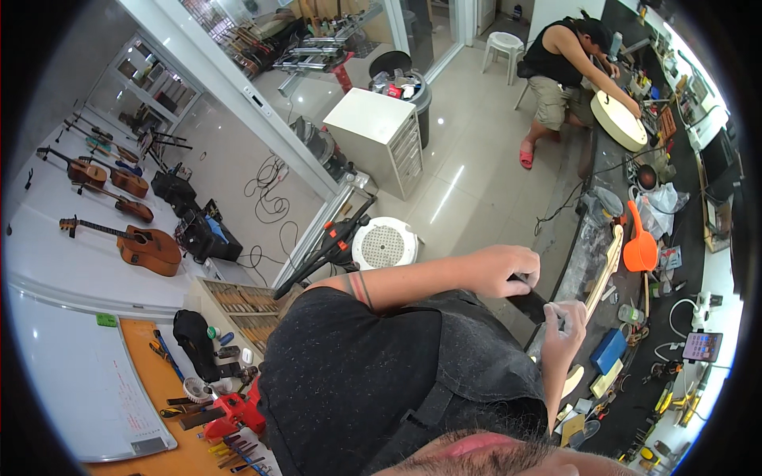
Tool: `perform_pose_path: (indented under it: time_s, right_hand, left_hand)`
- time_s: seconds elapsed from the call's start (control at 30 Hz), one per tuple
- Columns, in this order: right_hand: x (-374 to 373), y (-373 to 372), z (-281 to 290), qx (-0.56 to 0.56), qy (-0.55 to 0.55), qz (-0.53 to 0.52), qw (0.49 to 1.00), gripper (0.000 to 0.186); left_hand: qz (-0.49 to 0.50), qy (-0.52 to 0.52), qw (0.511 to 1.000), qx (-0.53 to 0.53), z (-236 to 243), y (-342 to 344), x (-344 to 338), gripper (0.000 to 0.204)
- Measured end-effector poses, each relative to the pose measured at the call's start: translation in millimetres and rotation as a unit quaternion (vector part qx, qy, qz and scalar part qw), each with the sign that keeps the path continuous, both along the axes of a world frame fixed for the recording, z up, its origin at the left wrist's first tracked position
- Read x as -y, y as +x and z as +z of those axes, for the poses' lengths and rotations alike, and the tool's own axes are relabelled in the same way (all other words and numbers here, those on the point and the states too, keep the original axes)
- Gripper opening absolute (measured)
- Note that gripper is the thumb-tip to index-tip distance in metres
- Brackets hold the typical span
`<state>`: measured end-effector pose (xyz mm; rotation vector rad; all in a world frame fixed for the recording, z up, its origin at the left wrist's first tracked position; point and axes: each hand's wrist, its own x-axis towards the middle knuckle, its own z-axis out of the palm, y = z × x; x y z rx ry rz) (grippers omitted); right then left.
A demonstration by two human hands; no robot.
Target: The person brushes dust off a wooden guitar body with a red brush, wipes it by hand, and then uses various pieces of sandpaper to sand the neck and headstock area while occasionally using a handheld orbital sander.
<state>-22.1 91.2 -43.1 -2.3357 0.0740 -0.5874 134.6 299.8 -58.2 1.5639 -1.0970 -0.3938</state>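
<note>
My left hand [512, 271] is closed around one end of a flat dark piece [528, 301], with my forearm stretched across my dark apron. Closer to my body, my right hand [562, 325] pinches the other end of that piece, its fingertips dusted pale. Just right of both hands, a light wooden guitar neck [605, 270] lies along the dark workbench edge, beside crumpled clear plastic. An orange dipper [639, 244] and a blue block [608, 351] are nearby on the bench.
A co-worker [565, 59] bends over a pale guitar body [617, 119] farther along the bench [675, 238]. A white stool [382, 242] and drawer cabinet [373, 119] stand left of me. Guitars [151, 250] hang on the left wall; clamps and tools [234, 412] crowd the lower left.
</note>
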Motion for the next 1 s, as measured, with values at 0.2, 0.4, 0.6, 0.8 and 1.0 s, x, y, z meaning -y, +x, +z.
perform_pose_path:
  time_s: [0.2, 0.4, 0.6, 0.8, 1.0]
  right_hand:
    - [-10.9, 10.1, 7.6, 0.056, -0.073, 0.048, 0.995, 0.012]
    - [3.0, -12.0, -5.3, 0.038, 0.045, -0.040, 0.997, 0.013]
    - [-0.5, -14.9, 2.5, 0.059, -0.057, -0.016, 0.997, 0.016]
    - [-10.5, -20.6, 1.4, 0.067, -0.002, -0.093, 0.993, 0.016]
    - [-14.9, -38.7, 2.7, 0.095, 0.025, -0.179, 0.979, 0.014]
  left_hand:
    - [-0.034, -0.036, 0.980, 0.192, -7.8, -2.5, 9.2, 0.010]
    - [-0.045, 0.024, 0.989, 0.137, 6.3, 2.8, 14.8, 0.010]
    - [-0.057, 0.003, 0.981, 0.188, 12.8, -6.4, 36.3, 0.010]
    - [-0.094, -0.015, 0.976, 0.196, 11.4, -0.4, 47.3, 0.009]
    - [-0.112, -0.031, 0.976, 0.186, 17.9, 19.9, 49.0, 0.011]
